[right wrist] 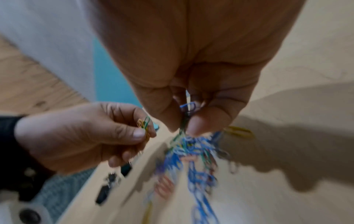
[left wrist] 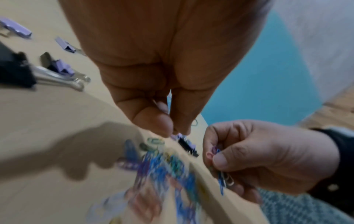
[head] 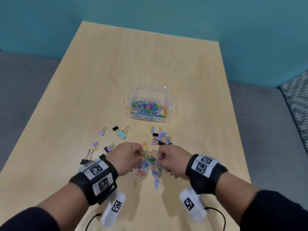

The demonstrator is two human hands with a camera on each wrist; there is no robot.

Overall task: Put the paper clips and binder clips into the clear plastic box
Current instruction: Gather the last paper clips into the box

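Wooden table; teal wall; patterned cushion

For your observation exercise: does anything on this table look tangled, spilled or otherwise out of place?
Yes. Loose paper clips lie tangled in a heap on the table instead of in the clear box. The left hand and right hand each pinch clips from it. Binder clips lie scattered to the left.

Soft, even light; the table bears hand shadows. Both wrist views are motion-blurred and edge-warped.
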